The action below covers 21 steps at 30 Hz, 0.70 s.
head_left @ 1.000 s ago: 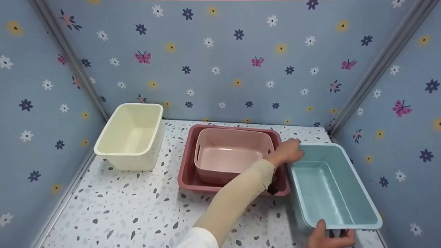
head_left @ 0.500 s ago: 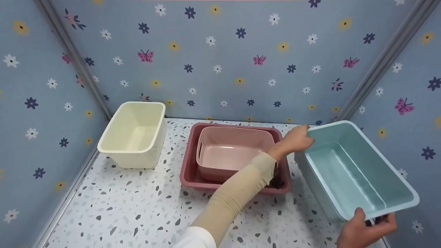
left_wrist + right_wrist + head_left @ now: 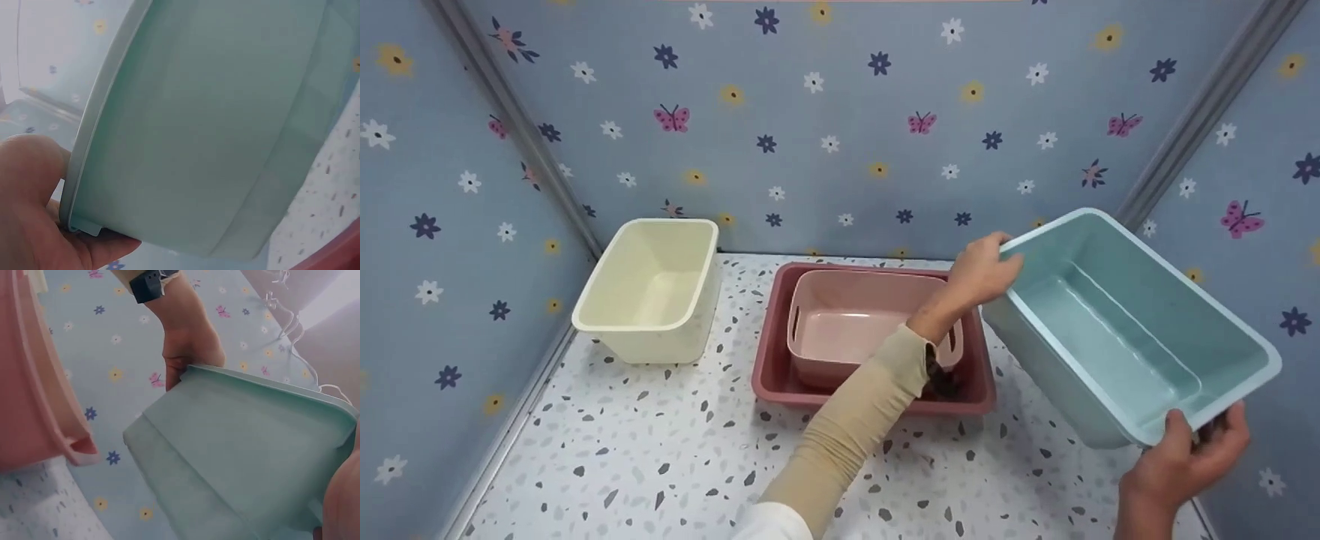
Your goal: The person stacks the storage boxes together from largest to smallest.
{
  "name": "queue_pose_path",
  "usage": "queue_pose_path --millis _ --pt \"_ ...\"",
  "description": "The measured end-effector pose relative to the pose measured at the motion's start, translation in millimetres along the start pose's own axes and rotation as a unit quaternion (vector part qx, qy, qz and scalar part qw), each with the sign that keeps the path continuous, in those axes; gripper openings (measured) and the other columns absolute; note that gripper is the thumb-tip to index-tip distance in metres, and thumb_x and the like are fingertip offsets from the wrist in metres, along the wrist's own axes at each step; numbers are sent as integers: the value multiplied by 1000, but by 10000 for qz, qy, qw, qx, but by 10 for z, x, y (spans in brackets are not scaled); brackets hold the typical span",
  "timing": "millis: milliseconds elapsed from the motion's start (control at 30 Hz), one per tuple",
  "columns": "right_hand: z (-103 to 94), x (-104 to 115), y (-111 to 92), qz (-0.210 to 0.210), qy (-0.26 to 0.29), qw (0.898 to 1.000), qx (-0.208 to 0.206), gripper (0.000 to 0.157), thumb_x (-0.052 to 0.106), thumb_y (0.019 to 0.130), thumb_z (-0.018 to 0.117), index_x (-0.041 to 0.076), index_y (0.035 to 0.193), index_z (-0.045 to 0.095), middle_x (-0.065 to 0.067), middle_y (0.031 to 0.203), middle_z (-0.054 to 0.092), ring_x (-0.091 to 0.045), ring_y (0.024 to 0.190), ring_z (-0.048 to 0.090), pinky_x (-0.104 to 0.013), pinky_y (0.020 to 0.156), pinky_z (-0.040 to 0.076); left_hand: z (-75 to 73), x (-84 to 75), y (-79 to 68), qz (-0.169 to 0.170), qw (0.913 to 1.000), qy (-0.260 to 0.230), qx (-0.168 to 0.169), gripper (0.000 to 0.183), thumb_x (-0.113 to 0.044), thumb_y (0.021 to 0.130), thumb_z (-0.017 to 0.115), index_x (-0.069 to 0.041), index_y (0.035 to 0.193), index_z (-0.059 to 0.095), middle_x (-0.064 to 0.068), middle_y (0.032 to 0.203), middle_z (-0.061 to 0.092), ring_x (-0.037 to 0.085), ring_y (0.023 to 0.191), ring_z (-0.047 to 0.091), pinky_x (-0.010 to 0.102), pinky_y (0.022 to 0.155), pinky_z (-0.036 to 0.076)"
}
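While left hand (image 3: 981, 270) and right hand (image 3: 1181, 459) grip the teal bin (image 3: 1117, 330), frame right, cream bin (image 3: 649, 289) stands, frame left.

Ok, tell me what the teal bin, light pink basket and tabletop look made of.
Teal bin: likely plastic, satin finish; smooth walls and pale highlights.
Light pink basket: probably plastic, slightly glossy; thin walls, cut-out slots, sheen inside.
Tabletop: smooth, terrazzo-like; speckled, but stone or printed sheet I can't tell.

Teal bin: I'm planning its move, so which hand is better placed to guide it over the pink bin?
Probably the left hand: it grips the end of the teal bin nearest the pink bin; the right hand holds the far end.
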State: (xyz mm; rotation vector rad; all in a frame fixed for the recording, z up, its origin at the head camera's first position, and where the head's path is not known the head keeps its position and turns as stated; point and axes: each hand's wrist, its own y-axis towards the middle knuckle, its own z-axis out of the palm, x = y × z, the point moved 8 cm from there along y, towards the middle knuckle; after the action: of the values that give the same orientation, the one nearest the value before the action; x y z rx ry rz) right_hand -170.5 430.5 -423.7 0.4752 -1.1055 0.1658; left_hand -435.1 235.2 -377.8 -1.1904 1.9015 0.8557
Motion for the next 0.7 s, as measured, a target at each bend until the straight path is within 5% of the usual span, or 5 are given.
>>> queue_pose_path --millis 333,700 --pt "447 104 14 132 261 9967 762 54 -5 90 38 7 142 47 -16 140 47 -31 126 45 -39 100 41 -801 43 -383 -14 9893 -47 -1456 37 -30 96 52 -18 128 63 -4 112 66 10 84 62 31 74 50" --pt "934 146 -92 487 1049 9836 1385 56 -4 89 33 6 143 47 -12 147 43 -29 130 43 -33 96 42 -1360 230 -678 -58 9852 -565 -1618 31 -17 95 47 -11 121 63 -1 107 61 15 91 58 33 78 48"
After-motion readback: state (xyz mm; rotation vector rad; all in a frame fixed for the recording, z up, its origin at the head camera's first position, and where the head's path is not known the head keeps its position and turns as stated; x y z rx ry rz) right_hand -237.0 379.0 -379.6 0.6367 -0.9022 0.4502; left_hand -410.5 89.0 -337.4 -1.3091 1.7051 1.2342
